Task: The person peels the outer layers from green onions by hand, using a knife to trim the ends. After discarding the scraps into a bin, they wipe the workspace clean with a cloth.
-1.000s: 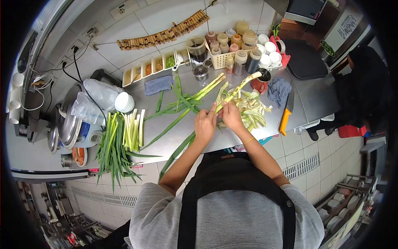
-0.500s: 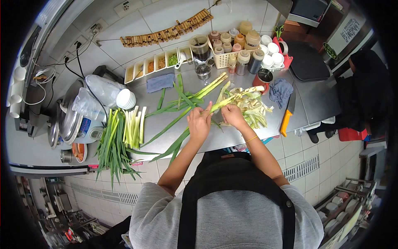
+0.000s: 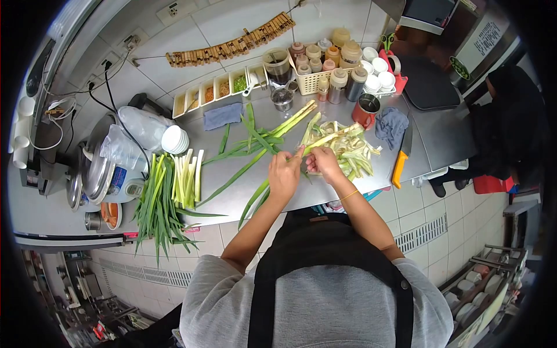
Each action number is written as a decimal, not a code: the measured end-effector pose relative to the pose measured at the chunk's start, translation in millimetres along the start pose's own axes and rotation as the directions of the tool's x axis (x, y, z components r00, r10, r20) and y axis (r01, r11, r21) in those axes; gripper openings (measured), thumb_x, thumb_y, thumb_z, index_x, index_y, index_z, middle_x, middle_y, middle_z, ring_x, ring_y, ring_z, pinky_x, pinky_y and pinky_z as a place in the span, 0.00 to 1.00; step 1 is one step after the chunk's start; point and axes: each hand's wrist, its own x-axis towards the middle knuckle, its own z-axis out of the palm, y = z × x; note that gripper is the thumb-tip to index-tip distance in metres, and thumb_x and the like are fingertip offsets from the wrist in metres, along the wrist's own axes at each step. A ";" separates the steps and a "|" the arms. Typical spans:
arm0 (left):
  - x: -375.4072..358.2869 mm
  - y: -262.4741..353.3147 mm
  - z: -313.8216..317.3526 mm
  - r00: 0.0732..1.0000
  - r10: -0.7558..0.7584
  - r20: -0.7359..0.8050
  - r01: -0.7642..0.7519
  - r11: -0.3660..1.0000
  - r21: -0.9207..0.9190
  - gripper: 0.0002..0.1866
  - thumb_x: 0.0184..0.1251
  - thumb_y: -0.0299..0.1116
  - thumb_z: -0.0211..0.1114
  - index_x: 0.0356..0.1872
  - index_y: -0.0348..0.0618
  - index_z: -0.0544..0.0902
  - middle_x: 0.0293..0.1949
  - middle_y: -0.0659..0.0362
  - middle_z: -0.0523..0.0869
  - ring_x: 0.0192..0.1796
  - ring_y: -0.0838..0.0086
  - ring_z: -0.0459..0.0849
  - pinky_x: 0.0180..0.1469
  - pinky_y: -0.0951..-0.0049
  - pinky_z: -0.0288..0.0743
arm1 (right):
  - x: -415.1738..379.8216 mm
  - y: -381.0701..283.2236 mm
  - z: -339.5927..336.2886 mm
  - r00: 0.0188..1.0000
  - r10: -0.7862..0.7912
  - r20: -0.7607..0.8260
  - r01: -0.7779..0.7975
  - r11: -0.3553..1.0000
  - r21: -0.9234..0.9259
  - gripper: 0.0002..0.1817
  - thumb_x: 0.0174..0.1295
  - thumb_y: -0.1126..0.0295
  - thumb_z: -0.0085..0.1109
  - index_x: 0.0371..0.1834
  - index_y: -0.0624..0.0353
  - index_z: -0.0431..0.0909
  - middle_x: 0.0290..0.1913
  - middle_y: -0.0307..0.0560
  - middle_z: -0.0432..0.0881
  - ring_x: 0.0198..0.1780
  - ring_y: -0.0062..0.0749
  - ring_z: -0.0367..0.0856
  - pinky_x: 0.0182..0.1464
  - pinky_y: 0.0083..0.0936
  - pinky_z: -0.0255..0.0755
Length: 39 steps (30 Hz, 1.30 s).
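My left hand (image 3: 284, 173) is closed around a leek (image 3: 328, 138) whose pale end points up and right. Its green leaves (image 3: 253, 203) trail below that hand toward the counter's front edge. Close beside it, my right hand (image 3: 324, 163) has its fingers curled in against the same leek; whether they pinch the stalk or an outer layer is hidden. Stripped pale leek layers (image 3: 355, 152) lie heaped just beyond my right hand. More leeks (image 3: 293, 120) lie on the counter behind my left hand. At the left, a bunch of leeks (image 3: 164, 191) hangs its green tops over the edge.
An orange-handled knife (image 3: 401, 165) and a blue-grey cloth (image 3: 391, 126) lie on the right, near a red mug (image 3: 366, 110). Sauce bottles (image 3: 337, 84) fill a basket at the back. White bowls (image 3: 175, 139) stand left. Another person (image 3: 510, 127) is at far right.
My left hand has shifted slightly right, bringing the leek's trailing leaves with it. My right hand has moved slightly left and down, its fingers curled below the stalk.
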 end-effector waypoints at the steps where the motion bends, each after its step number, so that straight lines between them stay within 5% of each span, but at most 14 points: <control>1: -0.1 -0.2 0.2 1.000 -0.001 0.007 0.002 1.000 -0.023 0.21 0.50 0.29 0.66 0.50 0.57 0.82 0.30 0.57 0.73 0.34 0.64 0.74 0.35 0.66 0.68 | -0.7 -0.2 -1.2 1.000 -0.001 0.018 0.001 1.000 0.009 0.14 0.63 0.65 0.42 0.31 0.64 0.73 0.21 0.42 0.75 0.18 0.25 0.73 0.21 0.19 0.68; 17: 6.7 14.8 3.9 0.999 0.004 0.036 0.000 0.993 -0.120 0.21 0.51 0.28 0.65 0.50 0.53 0.81 0.29 0.56 0.74 0.34 0.63 0.75 0.36 0.65 0.71 | 1.8 14.6 -6.1 0.958 -0.230 -0.174 0.234 0.972 0.006 0.12 0.63 0.70 0.41 0.25 0.64 0.70 0.17 0.41 0.71 0.15 0.25 0.68 0.18 0.21 0.64; 21: 12.8 9.5 3.2 0.992 -0.072 0.104 0.093 0.972 -0.217 0.22 0.54 0.29 0.65 0.53 0.52 0.79 0.29 0.53 0.76 0.32 0.60 0.76 0.36 0.64 0.72 | -1.7 13.1 -11.4 0.946 -0.305 -0.107 0.304 0.952 -0.028 0.12 0.63 0.71 0.40 0.25 0.63 0.72 0.16 0.39 0.71 0.15 0.23 0.69 0.17 0.19 0.63; 24: 14.7 0.7 -2.6 0.970 -0.095 0.222 0.148 0.961 -0.233 0.21 0.55 0.31 0.65 0.54 0.50 0.78 0.28 0.52 0.77 0.33 0.59 0.77 0.37 0.63 0.72 | 1.2 15.9 -17.7 0.884 -0.442 -0.153 0.393 0.879 -0.270 0.10 0.58 0.70 0.47 0.23 0.63 0.74 0.14 0.44 0.73 0.14 0.29 0.72 0.18 0.23 0.67; 26: 16.3 -9.6 -11.3 0.958 -0.089 0.274 0.152 0.964 -0.218 0.21 0.55 0.32 0.64 0.54 0.49 0.78 0.28 0.52 0.78 0.35 0.59 0.78 0.38 0.62 0.73 | 0.4 15.0 -27.5 0.724 -0.667 -0.176 0.350 0.575 -0.740 0.10 0.54 0.69 0.49 0.22 0.63 0.75 0.16 0.57 0.76 0.18 0.46 0.76 0.23 0.35 0.71; 29: 20.5 -40.2 -33.0 0.954 -0.094 0.283 0.114 0.992 -0.056 0.22 0.55 0.33 0.64 0.54 0.52 0.78 0.30 0.52 0.79 0.36 0.58 0.79 0.39 0.61 0.74 | -1.4 11.7 -44.5 0.690 -0.675 -0.261 0.228 0.545 -0.807 0.10 0.51 0.68 0.49 0.22 0.63 0.76 0.20 0.64 0.75 0.24 0.58 0.76 0.30 0.44 0.73; 32: 19.5 -87.0 -51.1 0.955 -0.128 0.266 0.121 0.992 0.043 0.21 0.56 0.34 0.64 0.54 0.56 0.78 0.32 0.51 0.80 0.37 0.57 0.79 0.40 0.61 0.74 | 4.9 16.4 -68.6 0.663 -0.669 -0.335 0.126 0.541 -0.831 0.11 0.52 0.66 0.48 0.22 0.63 0.76 0.22 0.63 0.77 0.26 0.58 0.78 0.32 0.46 0.73; 38: 11.0 -158.5 -95.9 0.881 -0.171 0.440 0.175 0.984 0.033 0.23 0.56 0.31 0.65 0.56 0.53 0.76 0.35 0.47 0.81 0.38 0.56 0.78 0.44 0.67 0.72 | 1.6 6.3 -89.6 0.631 -0.708 -0.316 0.090 0.472 -0.877 0.10 0.53 0.68 0.49 0.25 0.63 0.76 0.21 0.59 0.77 0.25 0.55 0.77 0.29 0.41 0.71; 39: 17.2 -162.2 -112.3 0.842 -0.133 0.522 0.228 0.966 -0.122 0.23 0.57 0.29 0.64 0.56 0.52 0.76 0.37 0.49 0.82 0.40 0.62 0.80 0.45 0.69 0.71 | 0.1 4.7 -89.6 0.645 -0.707 -0.290 0.099 0.454 -0.885 0.10 0.53 0.67 0.49 0.24 0.62 0.75 0.22 0.61 0.77 0.26 0.56 0.78 0.31 0.44 0.72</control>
